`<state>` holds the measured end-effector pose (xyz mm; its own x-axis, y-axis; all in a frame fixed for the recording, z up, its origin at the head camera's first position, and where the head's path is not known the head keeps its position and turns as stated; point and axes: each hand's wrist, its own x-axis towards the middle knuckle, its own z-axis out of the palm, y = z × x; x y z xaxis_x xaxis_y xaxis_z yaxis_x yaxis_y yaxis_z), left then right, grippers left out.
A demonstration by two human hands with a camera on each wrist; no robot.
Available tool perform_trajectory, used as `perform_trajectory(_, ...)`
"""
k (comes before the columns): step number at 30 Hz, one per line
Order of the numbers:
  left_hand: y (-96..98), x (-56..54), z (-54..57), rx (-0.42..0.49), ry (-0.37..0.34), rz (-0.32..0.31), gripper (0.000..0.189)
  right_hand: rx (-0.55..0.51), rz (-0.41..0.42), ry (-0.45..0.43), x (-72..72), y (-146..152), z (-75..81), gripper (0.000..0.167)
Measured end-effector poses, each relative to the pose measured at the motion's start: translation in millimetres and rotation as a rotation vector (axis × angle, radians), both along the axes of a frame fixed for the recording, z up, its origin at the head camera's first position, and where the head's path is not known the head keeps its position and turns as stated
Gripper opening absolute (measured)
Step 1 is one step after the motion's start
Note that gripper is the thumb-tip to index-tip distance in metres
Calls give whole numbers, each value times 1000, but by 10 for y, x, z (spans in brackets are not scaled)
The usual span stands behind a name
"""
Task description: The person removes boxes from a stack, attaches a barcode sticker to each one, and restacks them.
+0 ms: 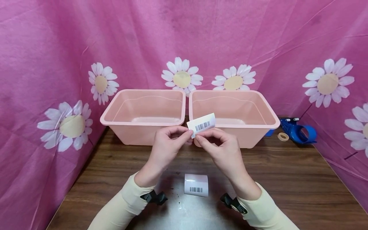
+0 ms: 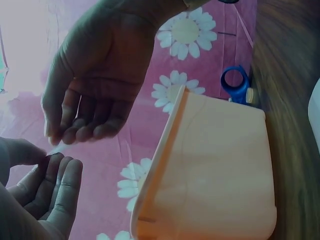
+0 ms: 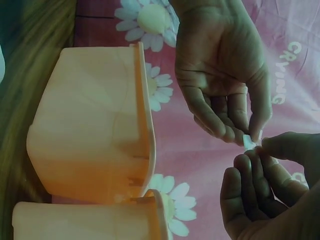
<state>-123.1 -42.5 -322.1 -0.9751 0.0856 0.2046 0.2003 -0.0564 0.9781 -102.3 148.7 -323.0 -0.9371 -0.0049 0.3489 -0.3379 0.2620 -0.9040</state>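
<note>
Left hand (image 1: 166,146) and right hand (image 1: 226,148) pinch a white rectangular barcode label (image 1: 203,124), held before the right pink plastic tub (image 1: 245,135); another white barcode label (image 1: 196,185) lies nearer on the brown wood-grain counter (image 1: 287,179).

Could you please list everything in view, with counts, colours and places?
Table: 1, brown wood-grain, foreground
Backdrop: 1, pink with white daisies, behind the table
Bins: 2, pink, side by side on the table
Tape dispenser: 1, blue, right of the bins
Small ring: 1, tan, left of the dispenser
Flat piece: 1, blue, partly hidden by a bin
Curled label or roll: 1, white, on the table's near side
Held label: 1, white, in front of the bins
Sleeves: 2, cream, picture bottom
Wrist straps: 2, black, at the sleeve ends
Left hand: 1, bare, pinching the held label
Right hand: 1, bare, pinching the held label
</note>
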Motion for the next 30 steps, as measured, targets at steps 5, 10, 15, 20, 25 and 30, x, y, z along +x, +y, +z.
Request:
perform_trajectory(5,-51,-33,9,-32,19,39,14,-7,-68,10,-13,71,63,11)
perform_trajectory(10,-89,-42,33,-61,40,61,12,-61,-145,0,-57,186,147,19)
perform_trajectory(15,-94,-34,37,-118,76,71,10,-91,-170,-39,-97,286,199,24)
perform_trajectory(20,-88,-34,28,-170,118,84,9,-93,-147,-73,-118,313,208,26)
perform_trajectory(25,-88,-33,11,-213,181,121,8,-101,-140,-80,-124,312,191,25)
perform_trajectory(30,-80,-30,-17,-280,308,219,7,-104,-140,-84,-113,301,170,23)
